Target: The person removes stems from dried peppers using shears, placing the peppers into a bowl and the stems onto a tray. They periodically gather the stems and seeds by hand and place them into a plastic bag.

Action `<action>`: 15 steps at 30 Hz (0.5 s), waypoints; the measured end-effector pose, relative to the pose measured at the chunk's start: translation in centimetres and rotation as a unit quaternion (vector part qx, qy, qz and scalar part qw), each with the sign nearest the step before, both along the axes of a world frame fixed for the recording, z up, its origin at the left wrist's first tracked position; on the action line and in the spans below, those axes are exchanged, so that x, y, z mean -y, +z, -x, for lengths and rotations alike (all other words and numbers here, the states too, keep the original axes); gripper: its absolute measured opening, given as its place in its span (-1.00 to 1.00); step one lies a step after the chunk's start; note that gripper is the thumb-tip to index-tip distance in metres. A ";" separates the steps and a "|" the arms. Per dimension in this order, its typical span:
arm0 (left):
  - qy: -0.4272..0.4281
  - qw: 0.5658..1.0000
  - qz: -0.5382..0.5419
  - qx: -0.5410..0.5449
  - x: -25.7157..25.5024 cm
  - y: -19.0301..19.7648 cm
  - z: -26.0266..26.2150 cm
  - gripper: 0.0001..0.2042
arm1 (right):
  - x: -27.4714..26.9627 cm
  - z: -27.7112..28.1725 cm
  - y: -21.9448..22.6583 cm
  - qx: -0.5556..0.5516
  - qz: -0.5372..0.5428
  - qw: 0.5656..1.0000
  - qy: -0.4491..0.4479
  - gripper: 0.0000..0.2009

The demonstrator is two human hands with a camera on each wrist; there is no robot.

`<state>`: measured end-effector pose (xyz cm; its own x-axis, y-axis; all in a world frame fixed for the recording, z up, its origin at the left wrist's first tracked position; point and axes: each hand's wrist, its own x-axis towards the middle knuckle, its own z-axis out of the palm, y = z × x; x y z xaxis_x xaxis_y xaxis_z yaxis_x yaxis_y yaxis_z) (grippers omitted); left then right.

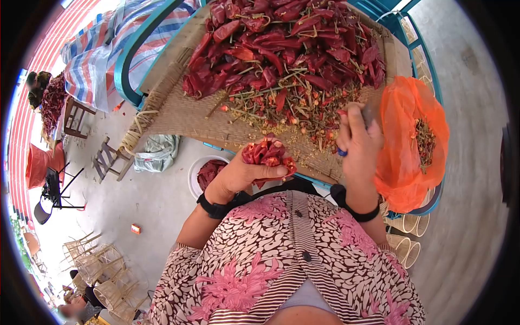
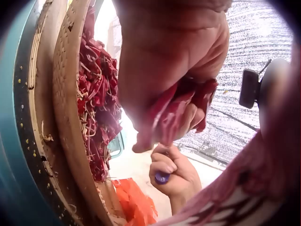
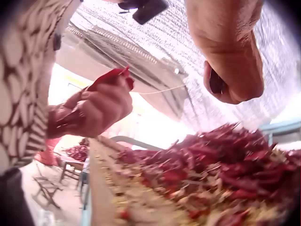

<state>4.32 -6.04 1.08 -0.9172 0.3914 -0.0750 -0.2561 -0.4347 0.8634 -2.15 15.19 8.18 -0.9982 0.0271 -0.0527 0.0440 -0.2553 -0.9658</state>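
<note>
In the head view the left hand [image 1: 235,174] grips a bunch of dried red peppers [image 1: 266,153] in front of the patterned shirt; the left wrist view shows its fingers curled round them [image 2: 171,113]. To the right, over the edge of the woven tray [image 1: 189,122], the right hand [image 1: 358,143] is curled round a tool with a blue handle [image 1: 342,152]; a blurred grey part shows beside the fingers, its kind unclear. A small red bit [image 1: 341,112] is at its fingertips. The hands are apart. A large pepper heap [image 1: 292,43] covers the tray's far part.
An orange plastic bag [image 1: 395,179] with stems inside lies right of the tray. A white basin [image 1: 194,181] with peppers stands below left, beside a pale green bag [image 1: 157,154]. Wooden stools [image 1: 108,161] and striped sacking [image 1: 103,81] are at the left.
</note>
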 end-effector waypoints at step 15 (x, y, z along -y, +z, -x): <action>0.255 0.965 0.032 0.040 3.1 0.2 1.7 -0.70 | -3.2 4.0 4.1 -0.144 -0.490 0.860 -0.011 -0.78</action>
